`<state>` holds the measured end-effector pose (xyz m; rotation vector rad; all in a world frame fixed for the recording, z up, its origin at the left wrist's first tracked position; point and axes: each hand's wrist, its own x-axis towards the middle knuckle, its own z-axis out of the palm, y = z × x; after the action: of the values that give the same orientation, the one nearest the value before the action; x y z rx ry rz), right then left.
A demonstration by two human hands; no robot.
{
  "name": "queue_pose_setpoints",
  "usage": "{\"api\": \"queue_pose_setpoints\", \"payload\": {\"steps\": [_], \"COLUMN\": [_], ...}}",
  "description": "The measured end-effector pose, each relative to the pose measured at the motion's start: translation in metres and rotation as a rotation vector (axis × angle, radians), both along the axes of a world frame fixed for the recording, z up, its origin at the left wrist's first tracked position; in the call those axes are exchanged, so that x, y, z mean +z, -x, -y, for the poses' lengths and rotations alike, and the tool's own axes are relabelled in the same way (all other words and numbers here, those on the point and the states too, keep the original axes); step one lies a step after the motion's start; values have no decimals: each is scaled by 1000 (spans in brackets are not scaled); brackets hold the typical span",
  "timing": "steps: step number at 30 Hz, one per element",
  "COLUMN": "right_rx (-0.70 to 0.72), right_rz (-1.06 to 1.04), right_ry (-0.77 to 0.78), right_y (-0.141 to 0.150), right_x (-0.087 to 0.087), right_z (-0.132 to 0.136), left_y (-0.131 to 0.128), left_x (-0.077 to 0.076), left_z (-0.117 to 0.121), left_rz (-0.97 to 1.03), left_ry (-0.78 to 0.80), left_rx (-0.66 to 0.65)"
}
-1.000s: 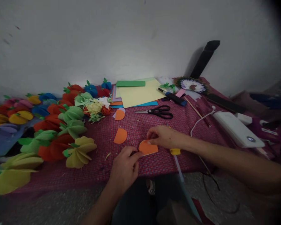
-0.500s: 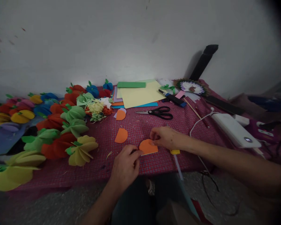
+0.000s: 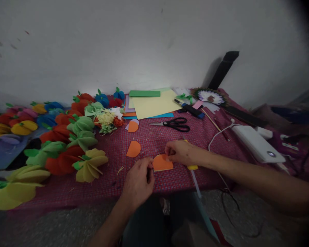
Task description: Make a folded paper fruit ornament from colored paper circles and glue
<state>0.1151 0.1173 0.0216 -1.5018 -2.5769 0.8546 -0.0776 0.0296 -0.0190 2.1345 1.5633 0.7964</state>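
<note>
A rounded orange paper piece (image 3: 162,164) lies on the checked cloth, with a pale layer showing along its straight front edge. At its left side, my left hand (image 3: 139,176) is closed, thumb and fingertips pinching the paper's edge. My right hand (image 3: 181,152) has curled fingers gripping the upper right of the same piece; those fingertips are partly hidden. Two more cut orange pieces, one nearer (image 3: 134,149) and one farther (image 3: 133,126), lie to the left. Beneath my right wrist is a partly covered yellow tool (image 3: 192,167) with a translucent stick.
Black-handled scissors (image 3: 179,124) lie beyond my hands. Behind them are coloured sheets (image 3: 154,104) and a blue-black cutter (image 3: 193,110). Folded paper fruits (image 3: 91,166) crowd the left. On the right sit a white power bank (image 3: 259,143) and its cable (image 3: 218,132).
My left fingertips have shifted slightly up and back from the orange paper's face to its left edge. My right hand has hardly moved.
</note>
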Motion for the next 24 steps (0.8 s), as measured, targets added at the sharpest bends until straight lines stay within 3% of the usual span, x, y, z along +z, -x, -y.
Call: {"api": "queue_pose_setpoints", "payload": {"steps": [5,13,24], "right_rx": [-7,1,0], "right_rz": [33,29,61], "right_ry": [11,28,16], "right_y": [1,1,5], "right_x": [3,-1,3], "right_z": [3,3,5], "left_y": [-2,-1,1], "left_x": [4,4,4], "left_z": [2,2,0], "left_rz": [4,-125,-235], "left_ry": [56,0,-24], "left_rx": [3,-99,-138]}}
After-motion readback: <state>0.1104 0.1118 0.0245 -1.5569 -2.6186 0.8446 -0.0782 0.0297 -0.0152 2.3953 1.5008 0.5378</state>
